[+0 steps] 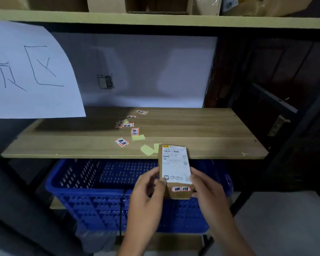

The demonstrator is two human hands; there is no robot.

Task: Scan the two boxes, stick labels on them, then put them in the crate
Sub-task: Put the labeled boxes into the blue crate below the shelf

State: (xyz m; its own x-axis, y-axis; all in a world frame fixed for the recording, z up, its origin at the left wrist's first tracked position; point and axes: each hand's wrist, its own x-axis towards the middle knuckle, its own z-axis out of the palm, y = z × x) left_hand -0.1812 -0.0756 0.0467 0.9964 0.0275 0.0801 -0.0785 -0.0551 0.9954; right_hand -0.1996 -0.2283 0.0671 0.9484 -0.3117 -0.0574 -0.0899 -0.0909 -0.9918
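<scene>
Head view shows left hand [146, 193] and right hand [207, 189] clamping the labelled brown cardboard box [175, 170] above the blue perforated plastic crate [92, 204], where uneven release could tumble it.

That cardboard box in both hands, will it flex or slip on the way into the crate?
The box looks stiff: its edges stay straight under both hands. Probably light, since fingertips alone hold it. The glossy shipping label may be slicker than the bare cardboard.

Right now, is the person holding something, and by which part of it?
Yes. Both hands hold one cardboard box by its near end: the left hand on its left side, the right hand on its right side.
</scene>
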